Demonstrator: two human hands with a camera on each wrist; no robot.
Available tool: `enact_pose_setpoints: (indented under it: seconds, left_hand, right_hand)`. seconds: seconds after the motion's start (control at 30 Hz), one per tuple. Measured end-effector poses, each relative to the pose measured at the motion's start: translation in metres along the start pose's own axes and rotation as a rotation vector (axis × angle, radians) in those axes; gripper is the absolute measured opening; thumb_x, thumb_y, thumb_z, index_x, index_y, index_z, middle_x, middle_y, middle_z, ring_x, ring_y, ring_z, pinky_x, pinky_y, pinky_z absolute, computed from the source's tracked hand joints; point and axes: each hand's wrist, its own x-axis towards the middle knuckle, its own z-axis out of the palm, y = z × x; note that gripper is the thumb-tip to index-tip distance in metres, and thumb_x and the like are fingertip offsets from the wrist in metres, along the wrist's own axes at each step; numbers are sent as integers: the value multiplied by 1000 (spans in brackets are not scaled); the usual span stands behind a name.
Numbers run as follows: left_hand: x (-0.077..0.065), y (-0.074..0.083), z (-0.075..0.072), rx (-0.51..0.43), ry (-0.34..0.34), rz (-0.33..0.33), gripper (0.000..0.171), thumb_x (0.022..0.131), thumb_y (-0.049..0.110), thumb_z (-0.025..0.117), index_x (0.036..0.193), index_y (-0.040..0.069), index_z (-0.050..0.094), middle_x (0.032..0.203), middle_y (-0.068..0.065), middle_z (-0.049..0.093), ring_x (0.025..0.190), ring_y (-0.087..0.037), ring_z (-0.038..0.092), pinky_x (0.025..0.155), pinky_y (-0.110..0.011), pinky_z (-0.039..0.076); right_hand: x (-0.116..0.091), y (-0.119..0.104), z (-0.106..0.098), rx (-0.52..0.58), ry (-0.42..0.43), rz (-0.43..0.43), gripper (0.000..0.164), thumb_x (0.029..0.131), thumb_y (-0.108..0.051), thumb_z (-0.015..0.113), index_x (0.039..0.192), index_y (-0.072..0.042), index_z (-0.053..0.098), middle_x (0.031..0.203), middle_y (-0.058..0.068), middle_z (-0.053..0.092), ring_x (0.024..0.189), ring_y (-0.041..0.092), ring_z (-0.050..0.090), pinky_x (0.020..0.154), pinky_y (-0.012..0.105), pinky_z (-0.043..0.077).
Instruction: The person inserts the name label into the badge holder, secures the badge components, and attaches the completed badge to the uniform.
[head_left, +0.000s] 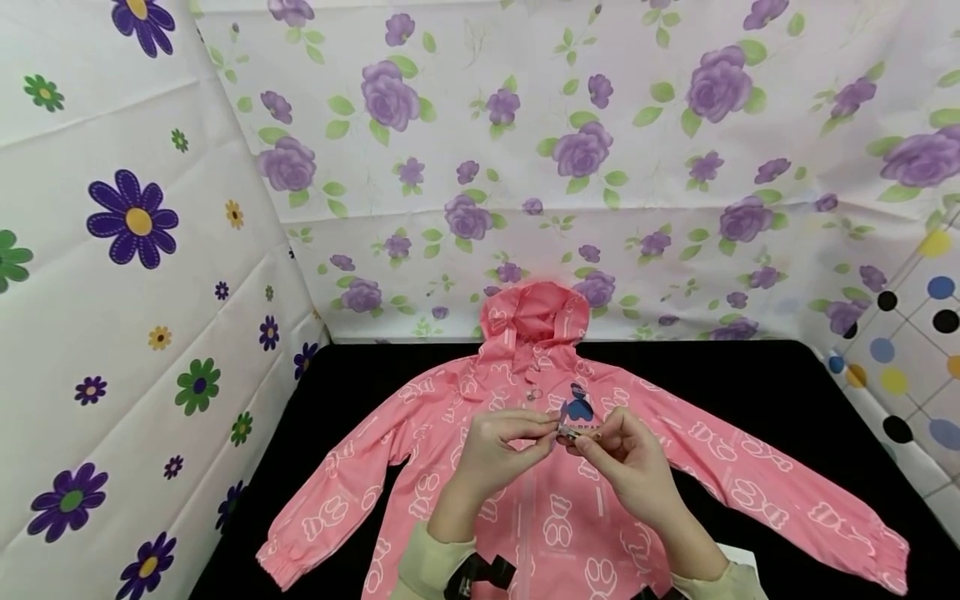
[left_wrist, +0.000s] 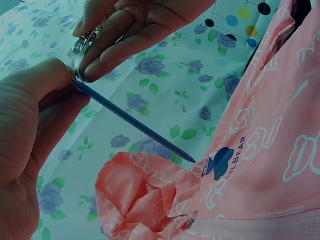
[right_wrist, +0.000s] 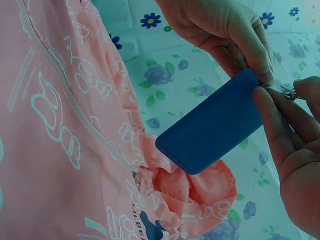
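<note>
Over the chest of a pink hooded jacket [head_left: 558, 500], my two hands meet at a flat blue tag [right_wrist: 212, 125] with rounded corners and a small silver metal clip [left_wrist: 80, 55] at one end. My left hand [head_left: 498, 454] pinches the tag's end between thumb and fingers. My right hand [head_left: 630, 467] holds the metal clip between thumb and fingers, one fingertip right at the tag's edge in the right wrist view. Seen edge-on in the left wrist view, the tag looks thin. The jacket lies spread with sleeves out and a blue bear print [left_wrist: 222, 162] on its chest.
The jacket rests on a black table [head_left: 360, 375]. Its hood [head_left: 536, 312] reaches the back edge, against a white cloth [head_left: 480, 125] with purple roses. A daisy-patterned cloth [head_left: 67, 333] hangs on the left. A white item [head_left: 742, 560] shows by my right sleeve.
</note>
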Motion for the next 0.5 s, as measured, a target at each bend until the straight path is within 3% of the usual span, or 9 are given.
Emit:
enact_pose_setpoints:
  seconds: [0.5]
  left_hand:
    - [-1,1,-2,127,-29,62,25,77,-15,86,98,-1,84,101,-12,81,97,-21,79,86,-22,61]
  right_hand:
    - [-2,1,0,-73,-25,40,14,103,14,60,99,5,49,109,32,74,105,23,77,89,33,64]
